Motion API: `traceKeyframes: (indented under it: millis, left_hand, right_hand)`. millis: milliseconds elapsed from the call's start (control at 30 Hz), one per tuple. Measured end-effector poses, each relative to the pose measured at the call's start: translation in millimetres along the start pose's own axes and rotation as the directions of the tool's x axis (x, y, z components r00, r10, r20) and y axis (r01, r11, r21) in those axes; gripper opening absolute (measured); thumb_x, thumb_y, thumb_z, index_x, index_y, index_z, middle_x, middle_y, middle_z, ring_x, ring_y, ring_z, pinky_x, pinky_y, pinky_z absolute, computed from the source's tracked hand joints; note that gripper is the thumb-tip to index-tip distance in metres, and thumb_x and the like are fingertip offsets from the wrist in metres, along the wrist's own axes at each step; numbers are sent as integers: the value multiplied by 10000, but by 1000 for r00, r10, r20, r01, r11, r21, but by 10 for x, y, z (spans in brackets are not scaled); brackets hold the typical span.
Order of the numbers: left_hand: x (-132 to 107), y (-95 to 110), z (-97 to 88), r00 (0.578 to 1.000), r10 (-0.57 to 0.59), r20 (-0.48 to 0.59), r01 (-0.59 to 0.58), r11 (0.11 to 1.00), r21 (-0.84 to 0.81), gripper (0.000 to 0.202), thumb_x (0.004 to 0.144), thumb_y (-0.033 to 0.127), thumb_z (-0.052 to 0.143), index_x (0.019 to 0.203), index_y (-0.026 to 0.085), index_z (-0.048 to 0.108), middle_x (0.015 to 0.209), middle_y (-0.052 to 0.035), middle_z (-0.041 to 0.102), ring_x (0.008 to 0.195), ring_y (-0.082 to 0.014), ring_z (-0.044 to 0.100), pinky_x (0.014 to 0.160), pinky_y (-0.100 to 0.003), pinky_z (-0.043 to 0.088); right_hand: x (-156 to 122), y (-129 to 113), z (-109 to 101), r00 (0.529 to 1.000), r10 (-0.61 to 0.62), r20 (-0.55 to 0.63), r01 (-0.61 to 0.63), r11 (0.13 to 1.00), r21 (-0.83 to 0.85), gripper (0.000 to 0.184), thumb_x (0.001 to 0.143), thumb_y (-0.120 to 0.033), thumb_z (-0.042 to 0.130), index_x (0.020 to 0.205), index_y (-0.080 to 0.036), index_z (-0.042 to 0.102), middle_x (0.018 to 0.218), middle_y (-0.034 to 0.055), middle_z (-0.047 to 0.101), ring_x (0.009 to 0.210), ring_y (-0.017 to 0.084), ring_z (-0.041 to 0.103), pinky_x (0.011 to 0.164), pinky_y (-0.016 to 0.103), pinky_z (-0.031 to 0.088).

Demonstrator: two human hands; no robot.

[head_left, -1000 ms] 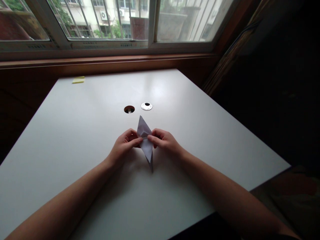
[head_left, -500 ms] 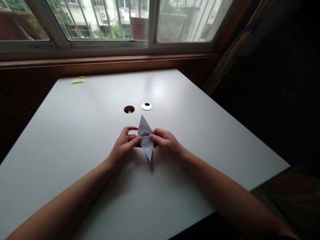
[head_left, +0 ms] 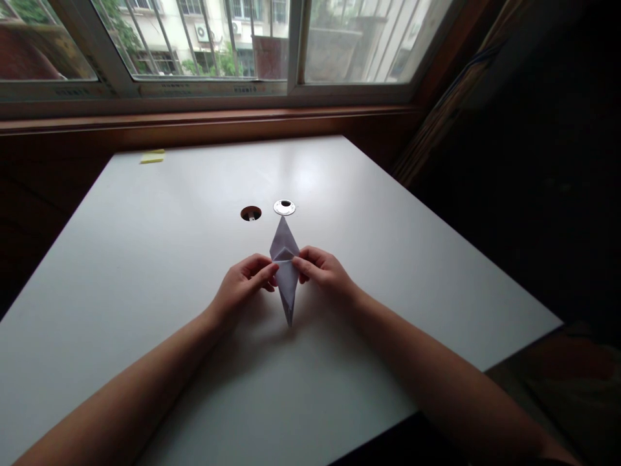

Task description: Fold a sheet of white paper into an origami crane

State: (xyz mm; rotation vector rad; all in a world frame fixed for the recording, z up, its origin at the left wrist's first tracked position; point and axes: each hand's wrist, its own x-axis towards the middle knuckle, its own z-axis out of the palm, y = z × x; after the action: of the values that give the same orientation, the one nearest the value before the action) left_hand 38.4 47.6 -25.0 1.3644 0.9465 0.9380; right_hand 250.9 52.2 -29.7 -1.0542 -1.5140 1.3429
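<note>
A folded white paper (head_left: 287,281), long and diamond-shaped with a crease across its middle and a small raised peak, is held above the table. My left hand (head_left: 246,277) pinches its left edge near the crease, thumb on the front face. On the opposite edge, my right hand (head_left: 324,268) grips the paper at the same height, thumb in front and fingers curled behind. The lower tip points toward me and shows layered flaps. Parts of the fingers behind the paper are hidden.
The white tabletop (head_left: 145,272) has a round cable hole (head_left: 251,213) and, beside it, a metal grommet ring (head_left: 284,208) just beyond the paper. Yellow sticky notes (head_left: 152,156) lie at the far left edge. Behind the table is a window (head_left: 208,87).
The paper's upper tip has swung right and farther away, and its lower flaps have come closer together. My left fingers have curled in, closing the gap that showed between them.
</note>
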Motion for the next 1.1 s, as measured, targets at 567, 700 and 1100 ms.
traceKeyframes:
  millis: [567,700,1100]
  left_hand:
    - [-20,-51,22,866,314,-389,-377,921,-96,76,851,260,705,866,186,699,819,6,588,647,-134,685,579,-264,590]
    - [-49,-15,42,835,407,-370,-422,905,45,90,874,239,676,920,190,736,972,-43,635,823,-189,714,760,-363,628]
    - [-54,41,-1,849,523,-76,-481,825,296,216,884,204,652,1081,254,726,1125,-85,632,1070,-211,631,912,-361,563]
  right_hand:
    - [-37,-94,49,971,-236,-48,235,972,-28,258,815,-335,739,1042,-229,677,983,34,605,689,93,578,603,244,492]
    - [-60,-106,69,977,-208,-55,211,976,51,306,823,-324,734,1108,-244,655,854,4,632,662,104,608,616,259,530]
    - [-63,-134,93,985,-156,-75,168,962,214,221,773,-368,776,942,-227,753,970,47,741,921,193,690,857,381,593]
